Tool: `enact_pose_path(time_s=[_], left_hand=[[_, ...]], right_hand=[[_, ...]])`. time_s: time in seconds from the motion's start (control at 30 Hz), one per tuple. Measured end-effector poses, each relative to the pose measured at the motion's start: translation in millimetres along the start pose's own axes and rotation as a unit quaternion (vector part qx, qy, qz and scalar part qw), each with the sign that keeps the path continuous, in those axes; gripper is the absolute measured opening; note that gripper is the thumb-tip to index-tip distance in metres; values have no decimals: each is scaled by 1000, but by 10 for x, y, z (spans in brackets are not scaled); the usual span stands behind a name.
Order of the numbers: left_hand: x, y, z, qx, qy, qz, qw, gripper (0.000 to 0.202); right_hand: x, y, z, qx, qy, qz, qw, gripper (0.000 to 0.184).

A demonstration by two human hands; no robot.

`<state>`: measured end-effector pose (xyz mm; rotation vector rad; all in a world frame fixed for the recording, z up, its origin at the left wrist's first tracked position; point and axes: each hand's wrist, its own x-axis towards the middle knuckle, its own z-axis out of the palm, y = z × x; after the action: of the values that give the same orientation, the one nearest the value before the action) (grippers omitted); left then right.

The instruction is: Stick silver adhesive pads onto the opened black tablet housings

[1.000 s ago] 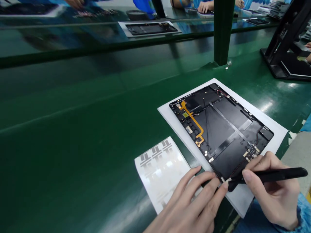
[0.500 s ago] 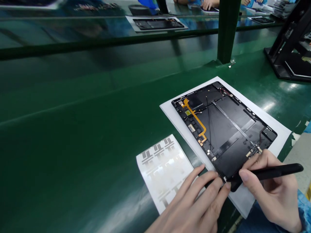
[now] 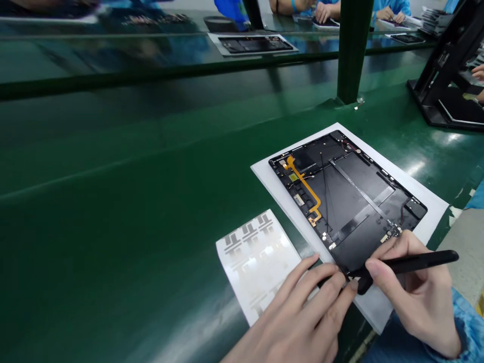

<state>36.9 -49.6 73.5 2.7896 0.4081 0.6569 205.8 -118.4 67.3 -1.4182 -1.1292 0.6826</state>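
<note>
Right hand: pen-style grip clenched on a slim black stylus-shaped tool. Thumb and forefinger sit near the tip, which is down at the near corner of the open black tablet chassis. Left hand grasps nothing; its fingers are flat and extended, fingertips touching that same corner just beside the tool tip.

The chassis lies on a white rectangular backing sheet on the glossy green bench, near the front edge. An orange flex cable runs down its far-left side, well apart from the tool. A glossy white sticker sheet with grey label shapes lies just left of the backing sheet, partly under the left hand.

The exact part under the tip is hidden by fingers; cannot tell.

Judgement on doing this well:
- Hold the tool at a low angle with light pressure.
- Use the left fingertips to pin the chassis so it doesn't slide on the sheet.
- Steer the tip clear of the small connector board beside the right knuckles.

A co-worker's hands are at the far bench, top of view.
</note>
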Motion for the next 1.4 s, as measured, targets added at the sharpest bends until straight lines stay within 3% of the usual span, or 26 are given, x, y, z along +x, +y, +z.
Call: enact_pose_path(time_s=[0.17, 0.33, 0.47, 0.7, 0.97, 1.2, 1.33, 1.4], left_hand=[[-48, -24, 78, -61, 100, -36, 993, 32], [-88, -37, 42, -27, 62, -42, 997, 36], [-79, -24, 58, 3, 70, -38, 997, 34], [-58, 16, 111, 72, 89, -26, 993, 27], [-50, 60, 27, 69, 40, -47, 996, 25], [-59, 9, 90, 63, 78, -25, 995, 27], [-63, -14, 18, 62, 9, -10, 998, 30], [-72, -29, -4, 59, 0, 7, 998, 32]], right_hand=[[3, 44, -30, 8, 59, -4, 998, 23], [-20, 39, -14, -26, 47, 26, 998, 29], [-26, 8, -4, -28, 61, 41, 997, 27], [-13, -9, 2, -21, 65, 7, 998, 24], [-98, 58, 19, 4, 70, -24, 997, 19], [-148, 143, -30, 22, 13, -31, 999, 16], [-111, 133, -67, 13, -2, -63, 998, 12], [-73, 123, -106, -14, -32, -75, 997, 11]])
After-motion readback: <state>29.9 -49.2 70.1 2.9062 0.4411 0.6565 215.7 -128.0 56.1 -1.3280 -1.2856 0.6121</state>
